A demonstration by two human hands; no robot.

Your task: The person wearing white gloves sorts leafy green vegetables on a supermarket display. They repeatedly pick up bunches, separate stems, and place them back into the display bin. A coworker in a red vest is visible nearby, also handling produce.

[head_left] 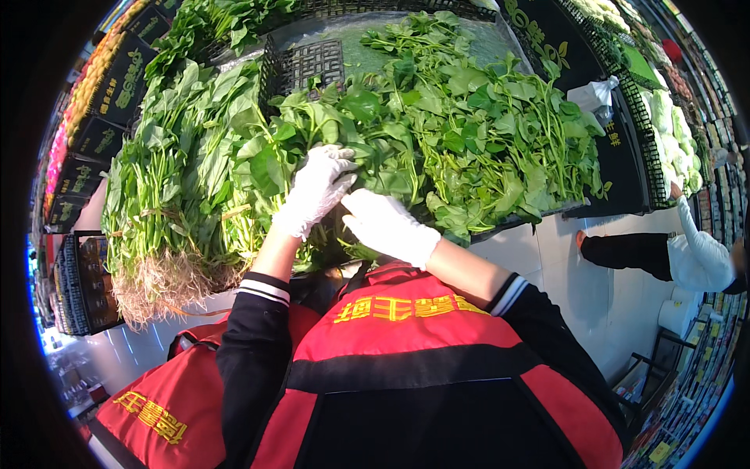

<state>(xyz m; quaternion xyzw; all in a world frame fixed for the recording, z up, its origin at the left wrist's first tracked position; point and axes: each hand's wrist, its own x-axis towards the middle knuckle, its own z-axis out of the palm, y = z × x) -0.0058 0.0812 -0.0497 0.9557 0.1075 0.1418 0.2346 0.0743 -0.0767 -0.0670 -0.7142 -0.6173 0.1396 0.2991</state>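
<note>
My left hand, in a white glove, has its fingers curled over a bunch of leafy greens at the near side of the display. Close against it is my right hand, also gloved, with fingers bent inward over the bunch's lower end. What lies between the right fingertips is hidden. To the left stand tied bundles of spinach-like greens with pale roots hanging over the edge. A wide heap of loose leafy stems spreads to the right.
A black plastic crate lies behind the greens. At right, cabbages fill another stand with a white plastic bag on its side. A person reaches there. A red vest with lettering is at my left.
</note>
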